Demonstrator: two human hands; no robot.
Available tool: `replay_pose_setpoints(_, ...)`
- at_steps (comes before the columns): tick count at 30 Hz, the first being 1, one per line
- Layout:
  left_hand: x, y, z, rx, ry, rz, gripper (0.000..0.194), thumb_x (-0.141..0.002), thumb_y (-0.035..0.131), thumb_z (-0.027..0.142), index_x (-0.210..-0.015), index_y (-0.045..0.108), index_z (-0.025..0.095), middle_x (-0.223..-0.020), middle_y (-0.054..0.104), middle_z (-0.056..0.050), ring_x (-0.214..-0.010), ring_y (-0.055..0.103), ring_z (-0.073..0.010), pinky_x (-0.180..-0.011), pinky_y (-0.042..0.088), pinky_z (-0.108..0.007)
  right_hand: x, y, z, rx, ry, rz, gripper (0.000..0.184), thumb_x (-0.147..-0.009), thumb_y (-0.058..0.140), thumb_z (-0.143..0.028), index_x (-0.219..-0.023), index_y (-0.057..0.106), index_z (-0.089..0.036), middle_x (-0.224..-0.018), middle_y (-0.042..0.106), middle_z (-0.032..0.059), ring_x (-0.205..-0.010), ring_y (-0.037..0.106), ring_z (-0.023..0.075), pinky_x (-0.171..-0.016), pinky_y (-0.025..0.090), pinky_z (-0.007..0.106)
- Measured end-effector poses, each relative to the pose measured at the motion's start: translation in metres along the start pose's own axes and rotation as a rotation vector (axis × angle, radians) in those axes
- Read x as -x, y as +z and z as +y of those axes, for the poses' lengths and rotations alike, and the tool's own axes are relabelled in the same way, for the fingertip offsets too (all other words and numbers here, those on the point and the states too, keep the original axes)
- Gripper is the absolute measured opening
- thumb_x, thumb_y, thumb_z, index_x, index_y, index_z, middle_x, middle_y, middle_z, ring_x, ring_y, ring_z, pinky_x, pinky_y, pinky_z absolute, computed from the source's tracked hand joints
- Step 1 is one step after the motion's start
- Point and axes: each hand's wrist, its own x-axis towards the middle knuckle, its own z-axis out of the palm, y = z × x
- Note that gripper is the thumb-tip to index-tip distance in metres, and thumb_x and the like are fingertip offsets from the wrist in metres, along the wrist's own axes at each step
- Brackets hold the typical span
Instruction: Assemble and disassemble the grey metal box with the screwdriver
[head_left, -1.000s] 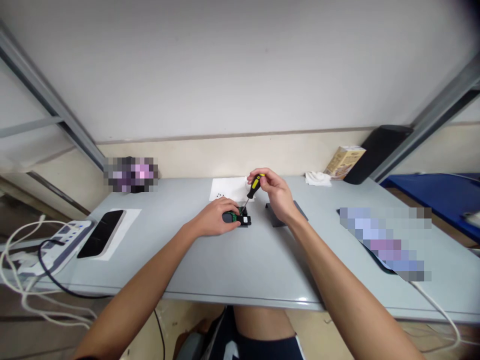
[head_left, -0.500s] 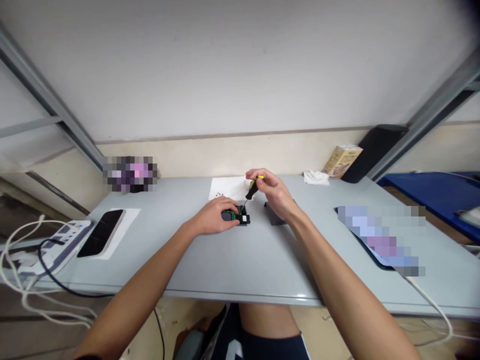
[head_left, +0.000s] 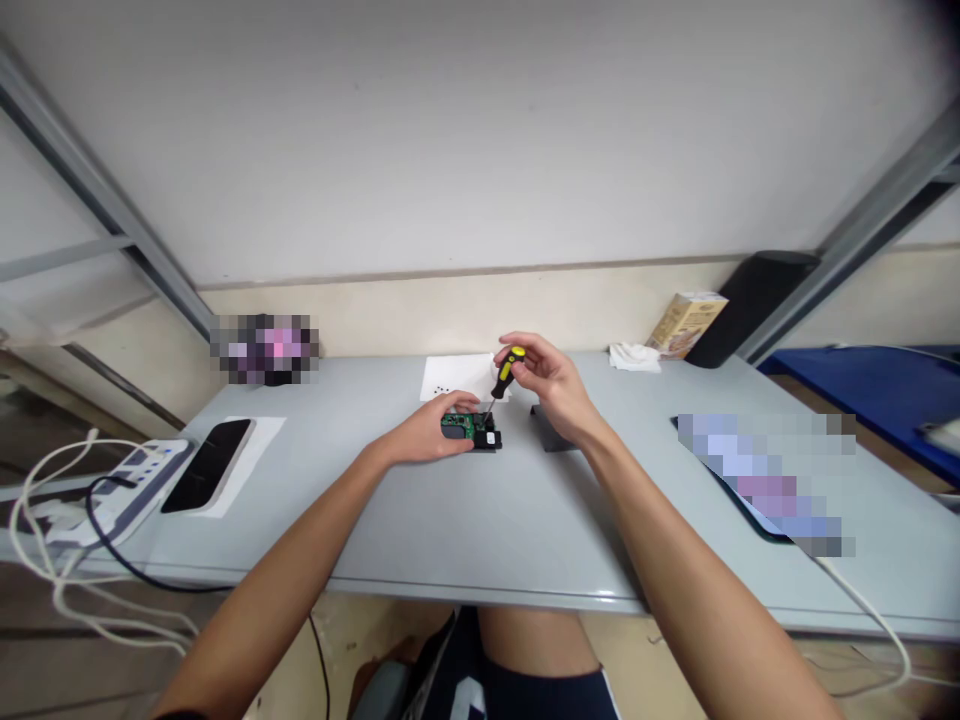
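Observation:
A small black device with an exposed green circuit board lies on the desk in front of me. My left hand grips it from the left, fingers along the far edge and thumb along the near one. My right hand holds a black and yellow screwdriver by its handle, tilted, with its shaft pointing down into the device's right part. Whether the tip sits in a screw is too small to see. Behind, several tiny dark screws lie on a white paper sheet. A dark flat cover rests under my right wrist.
On the left are a phone on white paper and a power strip with tangled cables. A blurred-out tablet-like device lies on the right. A carton, crumpled tissue and a black cylinder stand back right.
My left fingers have drawn back a little to the left, baring more of the green board. The screwdriver's handle has turned slightly in my right fingers, while its tip stays at the device.

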Motion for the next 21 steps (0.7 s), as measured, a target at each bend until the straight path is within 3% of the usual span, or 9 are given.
replay_pose_setpoints(2, 0.0, -0.002, -0.001, -0.031, 0.003, 0.003, 0.051, -0.083, 0.075, 0.023, -0.132, 0.06, 0.023, -0.132, 0.068, -0.011, -0.125, 0.064, -0.0279, -0.112, 0.049, -0.047, 0.0, 0.0, 0.0, -0.063, 0.019, -0.037, 0.027, -0.092, 0.069, -0.044, -0.114, 0.069, -0.029, -0.11, 0.072, 0.0053, -0.103, 0.065, 0.024, -0.091, 0.05, 0.04)
replay_pose_setpoints(4, -0.001, -0.007, -0.004, -0.051, 0.001, 0.019, 0.048, -0.082, 0.068, 0.018, -0.13, 0.062, 0.023, -0.13, 0.068, -0.01, -0.123, 0.065, -0.0271, -0.11, 0.05, -0.046, 0.0, 0.0, 0.0, -0.067, 0.02, -0.031, 0.024, -0.094, 0.068, -0.047, -0.108, 0.07, -0.028, -0.117, 0.072, 0.006, -0.107, 0.065, 0.0244, -0.093, 0.05, 0.04)
replay_pose_setpoints(7, -0.003, -0.016, -0.008, -0.059, -0.003, 0.086, 0.049, -0.078, 0.056, 0.011, -0.124, 0.065, 0.022, -0.124, 0.071, -0.009, -0.118, 0.066, -0.0255, -0.105, 0.052, -0.043, 0.0, 0.0, 0.002, -0.003, 0.003, 0.03, 0.022, -0.086, 0.078, -0.044, -0.095, 0.069, -0.026, -0.108, 0.07, 0.0039, -0.095, 0.063, 0.0212, -0.085, 0.05, 0.037)
replay_pose_setpoints(11, -0.004, -0.018, -0.011, -0.078, -0.01, 0.153, 0.042, -0.077, 0.05, 0.009, -0.113, 0.069, 0.02, -0.115, 0.074, -0.007, -0.108, 0.068, -0.0235, -0.096, 0.054, -0.039, 0.0, 0.001, 0.003, -0.075, 0.014, -0.019, 0.027, -0.088, 0.076, -0.039, -0.112, 0.07, -0.029, -0.104, 0.07, 0.0036, -0.101, 0.064, 0.0222, -0.09, 0.049, 0.038)
replay_pose_setpoints(14, -0.003, -0.011, -0.006, -0.122, 0.011, 0.165, 0.033, -0.085, 0.052, 0.012, -0.111, 0.07, 0.021, -0.115, 0.074, -0.007, -0.109, 0.067, -0.0237, -0.097, 0.054, -0.039, 0.001, 0.003, 0.002, -0.132, 0.014, -0.05, 0.021, -0.094, 0.069, -0.042, -0.111, 0.07, -0.029, -0.113, 0.071, 0.0042, -0.105, 0.064, 0.0221, -0.092, 0.049, 0.038)
replay_pose_setpoints(18, -0.001, 0.0, 0.004, -0.251, 0.128, 0.129, 0.025, -0.093, 0.064, 0.026, -0.117, 0.069, 0.023, -0.119, 0.072, -0.008, -0.116, 0.064, -0.027, -0.105, 0.051, -0.044, 0.001, 0.003, 0.002, -0.034, 0.002, 0.027, 0.019, -0.085, 0.08, -0.039, -0.094, 0.071, -0.026, -0.1, 0.067, 0.002, -0.089, 0.061, 0.019, -0.08, 0.048, 0.033)
replay_pose_setpoints(21, -0.001, 0.005, 0.009, -0.315, 0.171, 0.07, 0.027, -0.092, 0.069, 0.028, -0.119, 0.068, 0.024, -0.118, 0.073, -0.008, -0.114, 0.065, -0.0278, -0.109, 0.047, -0.048, 0.001, 0.002, 0.002, -0.092, 0.027, -0.014, 0.025, -0.088, 0.077, -0.04, -0.109, 0.071, -0.029, -0.101, 0.07, 0.003, -0.098, 0.063, 0.0221, -0.086, 0.049, 0.036)
